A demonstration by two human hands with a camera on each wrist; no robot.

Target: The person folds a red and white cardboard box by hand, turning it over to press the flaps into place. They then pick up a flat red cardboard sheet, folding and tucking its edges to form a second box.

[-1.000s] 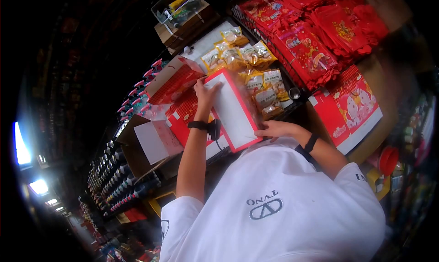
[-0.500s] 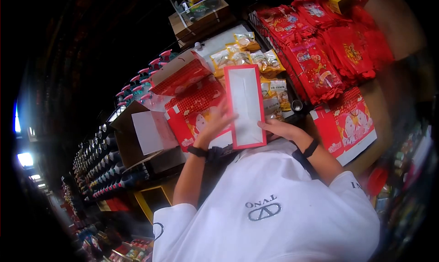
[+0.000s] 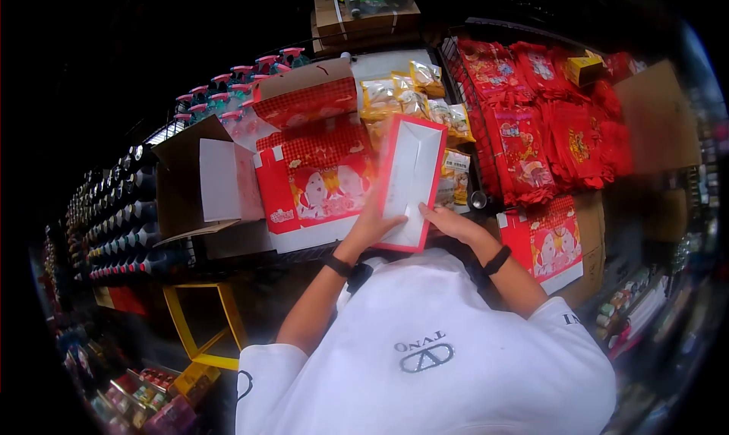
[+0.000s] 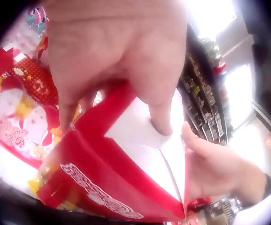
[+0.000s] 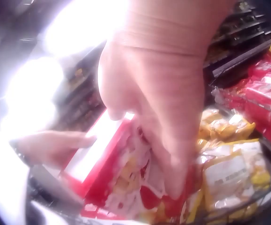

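A red box with a white panel (image 3: 414,169) stands between the two hands, close to the white shirt. In the head view the left hand (image 3: 372,224) holds its left side near the lower end, thumb over the white panel. The right hand (image 3: 449,221) grips the opposite side, its thumb at the panel's edge. In the left wrist view the left thumb presses on white flaps (image 4: 142,136) with the fingers round the red wall. The right wrist view shows the right fingers (image 5: 173,173) spread down the printed side (image 5: 135,173).
Flat printed red cartons (image 3: 326,188) lie left of the box, beside an open brown carton (image 3: 182,169). Yellow snack packets (image 3: 380,93) sit behind it. Red bags (image 3: 524,146) fill a wire rack at the right. A yellow frame (image 3: 182,321) stands lower left.
The left hand has come down from the box's upper end to its lower left side. The box has swung from a leftward lean to a slight rightward one. The head view has shifted.
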